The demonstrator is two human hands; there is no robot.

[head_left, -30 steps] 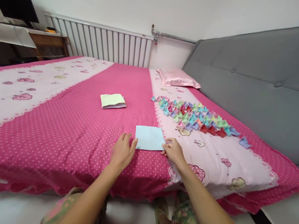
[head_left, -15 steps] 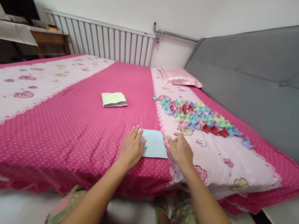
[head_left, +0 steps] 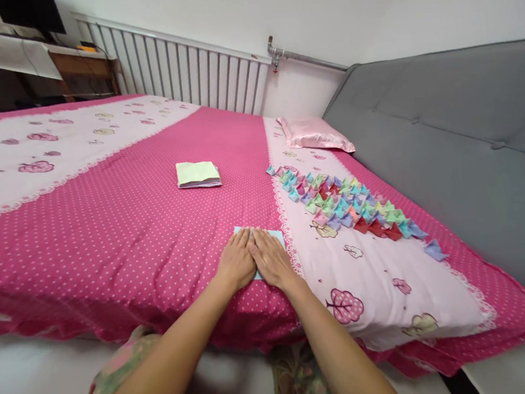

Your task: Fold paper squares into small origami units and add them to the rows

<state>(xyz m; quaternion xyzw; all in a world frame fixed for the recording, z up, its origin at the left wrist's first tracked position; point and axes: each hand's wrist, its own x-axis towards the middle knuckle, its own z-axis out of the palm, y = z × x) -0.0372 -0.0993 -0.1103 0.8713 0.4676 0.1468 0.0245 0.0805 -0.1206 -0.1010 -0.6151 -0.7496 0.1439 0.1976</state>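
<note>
A light blue sheet of paper [head_left: 277,236] lies flat on the pink bed near its front edge, mostly covered by my hands. My left hand [head_left: 238,260] rests flat on its left part, fingers stretched forward. Beside it, my right hand [head_left: 272,257] lies flat on the paper too, the two hands touching at thumbs and index fingers. Neither hand grips anything. Beyond them sits a stack of square paper [head_left: 198,174] with a pale yellow sheet on top. Rows of small folded paper boats [head_left: 343,200] in several colours stand to the right.
The bed [head_left: 120,238] has a dotted pink and floral cover. A pink pillow [head_left: 315,135] lies at the back right, against a grey padded headboard [head_left: 456,149]. Behind the bed are a white radiator [head_left: 171,65] and, at the far left, a desk with a monitor [head_left: 31,16].
My right hand has moved left from the paper's right side onto it, beside my left hand. The left hand has shifted slightly and now presses flat on the sheet.
</note>
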